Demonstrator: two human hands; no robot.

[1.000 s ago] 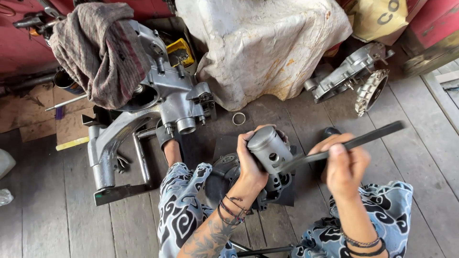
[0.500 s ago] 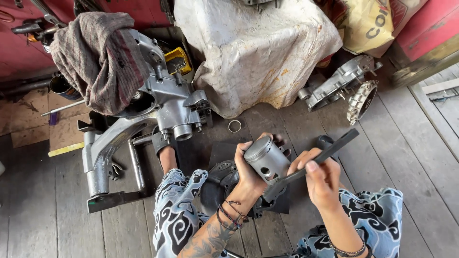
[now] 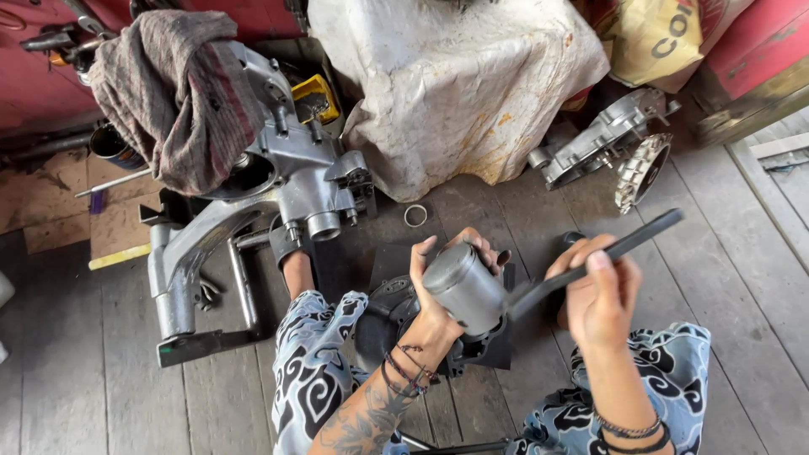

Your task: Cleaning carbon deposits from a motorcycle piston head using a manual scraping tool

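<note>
My left hand (image 3: 438, 291) grips a grey metal piston (image 3: 465, 288), held tilted above a dark engine part (image 3: 396, 316) that rests between my knees. My right hand (image 3: 600, 295) holds a long dark flat tool (image 3: 628, 244); its near end touches the piston's side and its far end points up to the right. Both legs wear blue-and-black patterned trousers. Bracelets circle both wrists.
A grey engine casing (image 3: 278, 194) with a striped rag (image 3: 168, 93) draped over it lies at left on the plank floor. A small metal ring (image 3: 415, 216) lies ahead. A dirty white sack (image 3: 455, 84) and another casing with a toothed wheel (image 3: 619, 147) sit behind.
The view has shifted a little. My right hand with the tool has moved up to the piston's side. My left hand keeps its hold on the piston.
</note>
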